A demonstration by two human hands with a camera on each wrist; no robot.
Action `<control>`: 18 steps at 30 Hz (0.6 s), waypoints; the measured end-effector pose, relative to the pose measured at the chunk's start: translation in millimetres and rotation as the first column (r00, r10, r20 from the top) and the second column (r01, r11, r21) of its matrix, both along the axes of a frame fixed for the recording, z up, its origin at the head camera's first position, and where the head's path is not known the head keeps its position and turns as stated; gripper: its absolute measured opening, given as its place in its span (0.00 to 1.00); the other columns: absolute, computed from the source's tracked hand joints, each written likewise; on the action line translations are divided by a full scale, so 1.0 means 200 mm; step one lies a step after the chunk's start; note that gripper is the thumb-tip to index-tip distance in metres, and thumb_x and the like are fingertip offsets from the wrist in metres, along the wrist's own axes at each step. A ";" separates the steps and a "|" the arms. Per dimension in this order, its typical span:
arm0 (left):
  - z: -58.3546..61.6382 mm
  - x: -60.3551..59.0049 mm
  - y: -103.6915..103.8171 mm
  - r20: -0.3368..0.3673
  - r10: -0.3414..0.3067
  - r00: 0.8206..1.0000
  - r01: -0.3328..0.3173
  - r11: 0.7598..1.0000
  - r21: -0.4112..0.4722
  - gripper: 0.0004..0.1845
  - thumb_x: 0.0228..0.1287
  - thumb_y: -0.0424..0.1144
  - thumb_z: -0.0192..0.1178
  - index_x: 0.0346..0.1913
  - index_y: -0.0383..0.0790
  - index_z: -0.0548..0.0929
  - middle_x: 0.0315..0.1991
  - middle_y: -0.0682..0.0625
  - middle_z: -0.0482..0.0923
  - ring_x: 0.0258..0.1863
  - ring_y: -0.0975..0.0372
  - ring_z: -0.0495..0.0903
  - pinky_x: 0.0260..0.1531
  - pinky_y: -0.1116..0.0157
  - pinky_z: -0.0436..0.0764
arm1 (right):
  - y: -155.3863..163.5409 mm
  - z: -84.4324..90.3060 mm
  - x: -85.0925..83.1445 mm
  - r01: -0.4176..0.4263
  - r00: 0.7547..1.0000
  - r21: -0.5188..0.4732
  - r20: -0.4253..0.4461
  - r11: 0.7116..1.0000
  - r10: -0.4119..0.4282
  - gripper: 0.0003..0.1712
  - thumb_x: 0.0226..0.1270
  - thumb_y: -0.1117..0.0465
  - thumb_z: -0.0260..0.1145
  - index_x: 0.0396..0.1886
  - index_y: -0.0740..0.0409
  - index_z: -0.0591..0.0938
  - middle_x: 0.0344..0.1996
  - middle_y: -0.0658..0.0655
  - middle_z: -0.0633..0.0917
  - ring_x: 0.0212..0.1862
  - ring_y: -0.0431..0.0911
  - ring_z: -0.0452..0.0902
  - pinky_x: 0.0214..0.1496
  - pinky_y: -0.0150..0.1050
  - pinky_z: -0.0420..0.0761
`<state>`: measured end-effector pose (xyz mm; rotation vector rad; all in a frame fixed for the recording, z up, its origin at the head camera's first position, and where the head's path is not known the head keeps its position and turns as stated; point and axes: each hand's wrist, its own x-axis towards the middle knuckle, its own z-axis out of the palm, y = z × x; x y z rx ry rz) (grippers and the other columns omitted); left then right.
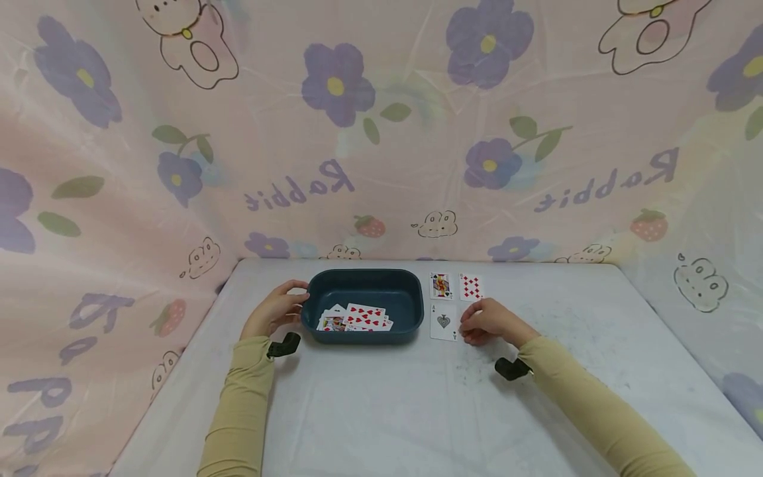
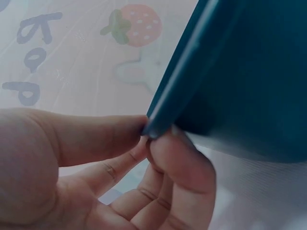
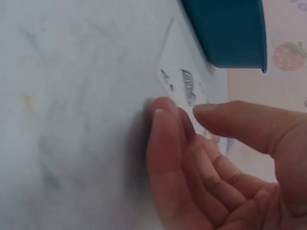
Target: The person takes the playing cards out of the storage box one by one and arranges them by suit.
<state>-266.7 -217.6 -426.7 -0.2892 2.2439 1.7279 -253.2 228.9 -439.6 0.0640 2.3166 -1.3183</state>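
The person's left hand (image 1: pixel 274 311) pinched the rim of the blue tray (image 1: pixel 362 338), which held several cards (image 1: pixel 365 317). The right hand (image 1: pixel 491 323), loosely curved and gripping nothing, was just right of the ace of spades (image 1: pixel 443 323); two other cards (image 1: pixel 471 287) lay beyond it.

White table (image 1: pixel 381 411): teal tray (image 1: pixel 365 338), three playing cards (image 1: pixel 444 322).
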 end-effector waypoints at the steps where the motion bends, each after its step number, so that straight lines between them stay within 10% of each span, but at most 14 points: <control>1: 0.00 0.00 0.00 -0.001 -0.002 1.000 0.002 1.000 0.001 0.21 0.72 0.39 0.53 0.66 0.43 0.67 0.46 0.41 0.72 0.35 0.56 0.75 0.35 0.63 0.78 | 0.00 0.01 -0.01 -0.001 1.000 0.003 -0.008 1.000 0.001 0.10 0.61 0.67 0.67 0.40 0.69 0.78 0.25 0.59 0.85 0.25 0.46 0.82 0.32 0.40 0.83; 18: 0.00 0.00 -0.01 0.001 -0.002 1.000 0.002 1.000 0.006 0.21 0.72 0.38 0.53 0.66 0.43 0.67 0.45 0.42 0.72 0.34 0.57 0.76 0.32 0.65 0.78 | -0.29 0.36 -0.25 -0.316 0.931 -0.084 -0.217 0.945 0.293 0.20 0.67 0.63 0.62 0.55 0.70 0.75 0.43 0.67 0.84 0.43 0.55 0.82 0.50 0.51 0.78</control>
